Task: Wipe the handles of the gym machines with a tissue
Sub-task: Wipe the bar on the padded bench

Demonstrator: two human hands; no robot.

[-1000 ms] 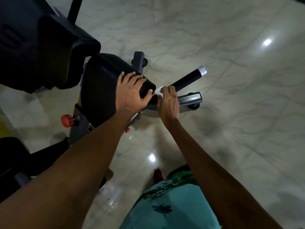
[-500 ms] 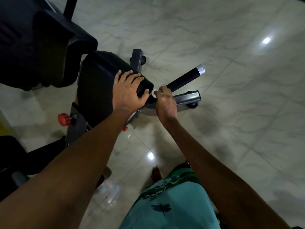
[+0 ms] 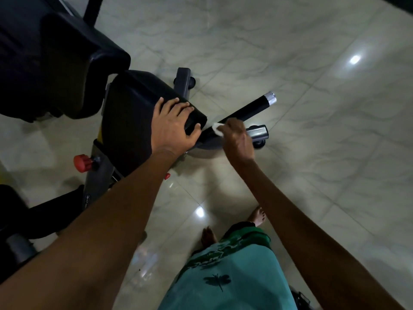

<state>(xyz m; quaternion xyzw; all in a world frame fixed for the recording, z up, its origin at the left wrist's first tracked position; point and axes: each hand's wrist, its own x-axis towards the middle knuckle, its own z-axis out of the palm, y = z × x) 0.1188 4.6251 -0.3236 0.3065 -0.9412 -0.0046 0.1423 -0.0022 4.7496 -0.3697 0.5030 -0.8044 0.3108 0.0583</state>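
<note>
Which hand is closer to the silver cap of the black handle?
Right. The right hand holds the tissue on the handle below its silver cap; the left hand rests on the black pad, farther away.

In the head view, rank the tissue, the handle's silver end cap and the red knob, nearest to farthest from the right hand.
1. tissue, pinched in the right hand.
2. silver end cap, up and right along the handle.
3. red knob, far left on the frame.
</note>
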